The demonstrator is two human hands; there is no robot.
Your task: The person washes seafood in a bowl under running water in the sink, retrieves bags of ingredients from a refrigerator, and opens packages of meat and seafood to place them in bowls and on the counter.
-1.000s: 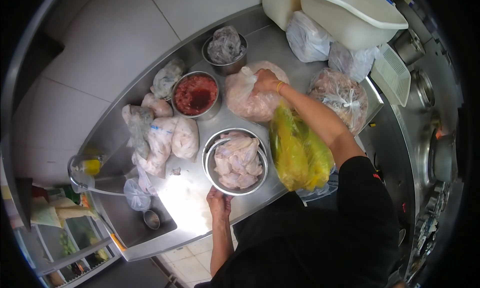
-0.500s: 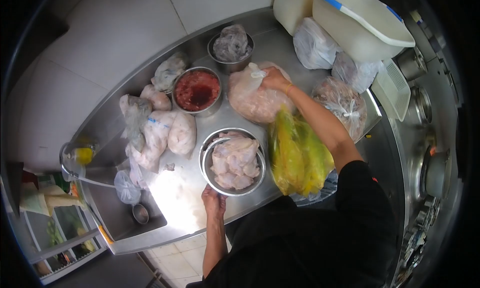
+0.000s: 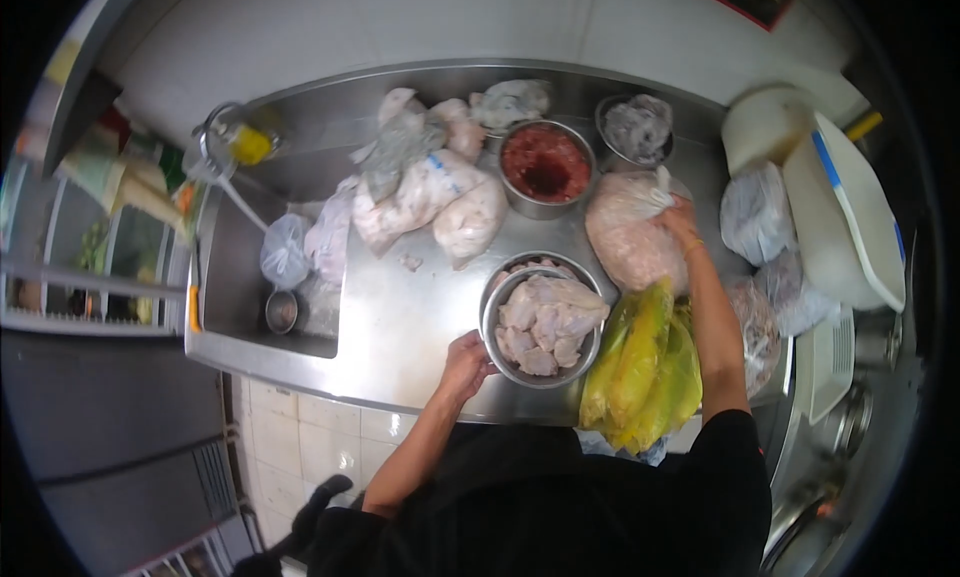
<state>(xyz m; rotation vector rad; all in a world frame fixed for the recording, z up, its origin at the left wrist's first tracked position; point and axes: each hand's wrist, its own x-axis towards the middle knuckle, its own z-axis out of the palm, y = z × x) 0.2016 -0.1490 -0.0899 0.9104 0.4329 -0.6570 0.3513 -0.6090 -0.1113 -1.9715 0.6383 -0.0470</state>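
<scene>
My left hand (image 3: 468, 367) grips the rim of a steel bowl (image 3: 543, 379) at its lower left, fingers closed. Pieces of raw poultry (image 3: 548, 322) fill this bowl, which overlaps a second steel bowl behind it. Up and to the right, my right hand (image 3: 679, 220) is closed at the gathered neck of a clear plastic bag (image 3: 633, 239) of pale pink meat. Below that bag, a yellow plastic bag (image 3: 640, 372) lies by my right forearm. A steel pot (image 3: 546, 210) of red minced meat stands between the bowls and the back wall of the counter.
Bagged meat (image 3: 430, 207) lies left of the pot. A sink (image 3: 240, 297) with a small metal cup (image 3: 282, 312) is at the left. Another pot (image 3: 605, 137) holds a crumpled bag at the back. Large white tubs (image 3: 845, 217) and more bags stand at the right.
The view has turned and shifted, so the counter now lies more level. Both hands keep their holds, the left at the bowl and the right at the bag neck.
</scene>
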